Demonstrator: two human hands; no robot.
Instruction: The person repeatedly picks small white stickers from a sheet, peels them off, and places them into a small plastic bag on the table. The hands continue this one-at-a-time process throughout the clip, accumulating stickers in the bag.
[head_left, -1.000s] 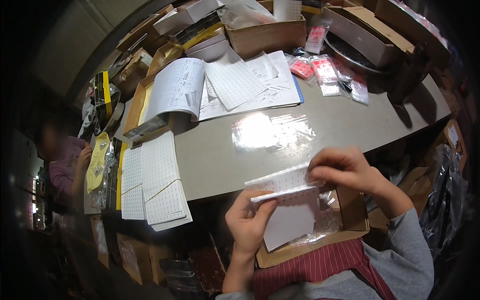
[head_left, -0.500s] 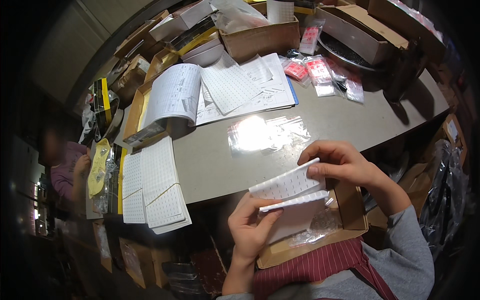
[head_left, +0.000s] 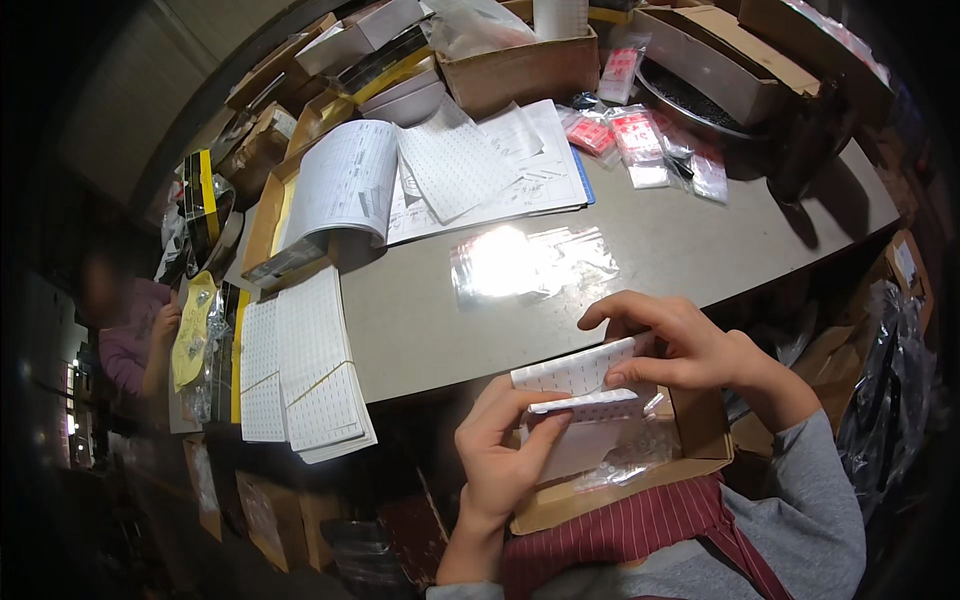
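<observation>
A white label sheet (head_left: 562, 374) with rows of small print is bent into a fold, above an open cardboard box (head_left: 702, 420) at my lap. My left hand (head_left: 497, 452) grips the sheet's left side, thumb over the front fold. At the upper right, my right hand (head_left: 690, 345) holds the sheet with its thumb against the printed face and its index finger arched above. The fingertips behind the paper are hidden. A clear plastic bag (head_left: 632, 458) with small pieces lies in the box, partly covered by the sheet.
Clear plastic bags (head_left: 530, 262) shine on the grey table (head_left: 410, 340). Banded stacks of label sheets (head_left: 318, 375) overhang its front left edge. An open booklet (head_left: 340, 185), red-printed packets (head_left: 640, 145) and boxes (head_left: 520, 75) line the back. A person (head_left: 135, 335) sits at the left.
My right hand has moved slightly left and down, its thumb sliding inward along the sheet. The fold has narrowed, and the sheet's two printed parts lie closer together.
</observation>
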